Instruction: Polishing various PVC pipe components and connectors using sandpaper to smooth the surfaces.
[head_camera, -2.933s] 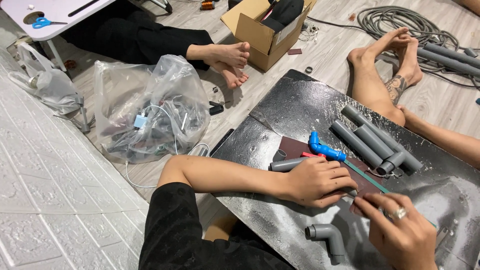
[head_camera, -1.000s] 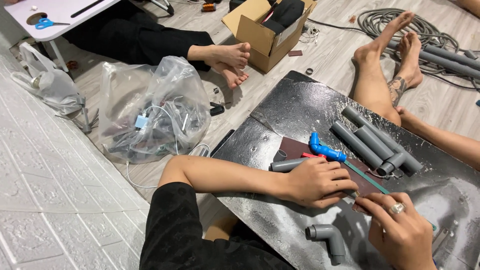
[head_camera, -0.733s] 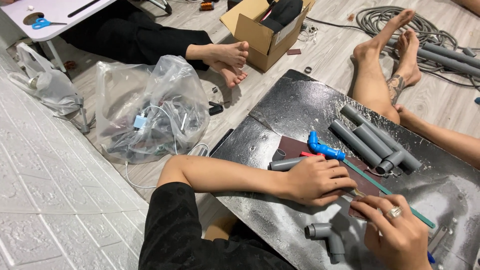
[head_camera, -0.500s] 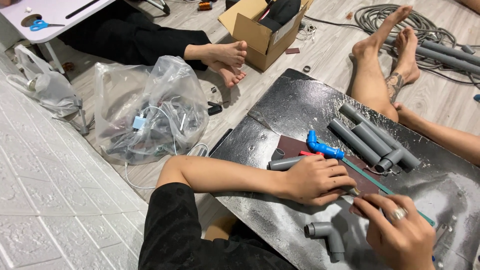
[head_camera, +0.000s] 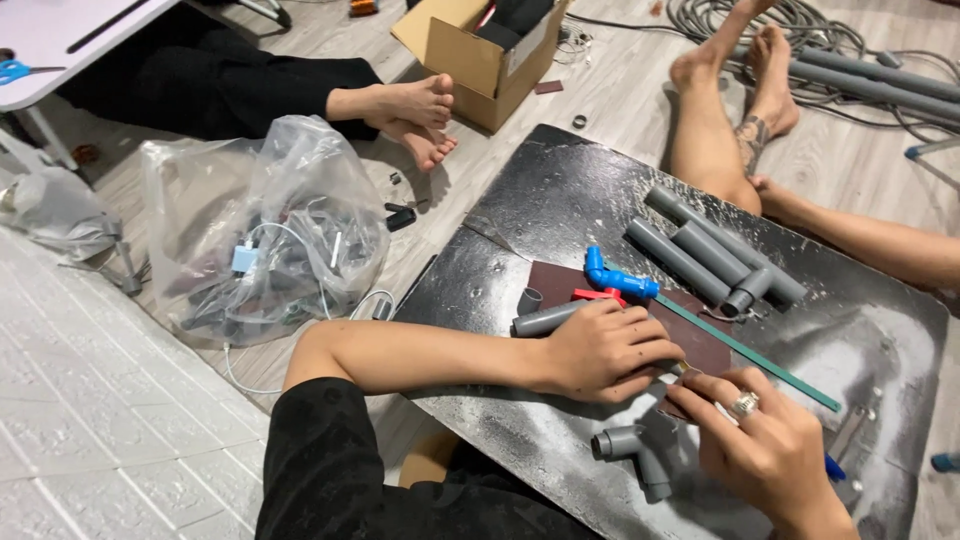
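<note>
My left hand (head_camera: 610, 350) presses down on a short grey pipe (head_camera: 545, 320) that lies on a maroon mat (head_camera: 555, 280) on the dark board (head_camera: 560, 190). A blue and red clamp-like tool (head_camera: 615, 280) sits just beyond my knuckles. My right hand (head_camera: 770, 450), wearing a ring, grips a thin green saw blade (head_camera: 760, 355) that runs out to the right; a bit of blue handle (head_camera: 835, 468) shows under the palm. The blade's near end meets my left fingertips. A grey tee fitting (head_camera: 635, 450) lies below both hands.
Several grey pipes (head_camera: 710, 250) lie on the board's far side, beside another person's legs (head_camera: 725, 110) and hand (head_camera: 780, 195). A clear bag of cables (head_camera: 260, 240) sits left, another person's feet (head_camera: 410, 110) and a cardboard box (head_camera: 480, 50) beyond, hoses (head_camera: 860, 70) top right.
My right hand has shifted a little back and forth along the blade near my left fingertips. My left hand stays on the grey pipe.
</note>
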